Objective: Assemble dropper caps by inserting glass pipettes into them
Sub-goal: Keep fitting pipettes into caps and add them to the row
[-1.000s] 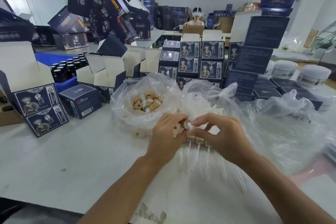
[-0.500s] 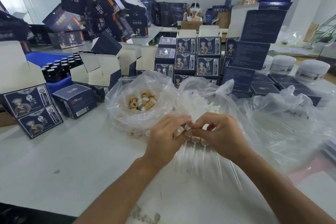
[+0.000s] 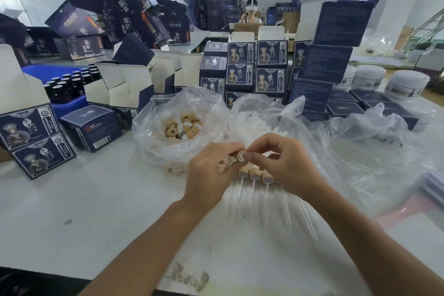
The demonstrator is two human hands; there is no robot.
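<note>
At the centre of the white surface (image 3: pixel 72 199), the left hand (image 3: pixel 211 175) and right hand (image 3: pixel 286 166) meet with fingers curled, both pinching one tan cap (image 3: pixel 241 155). Beneath the right hand's grip hang three finished caps (image 3: pixel 254 175) with glass tubes (image 3: pixel 252 190) pointing to 6 o'clock. A clear bag of loose caps (image 3: pixel 185 125) lies at 11 o'clock from the hands.
</note>
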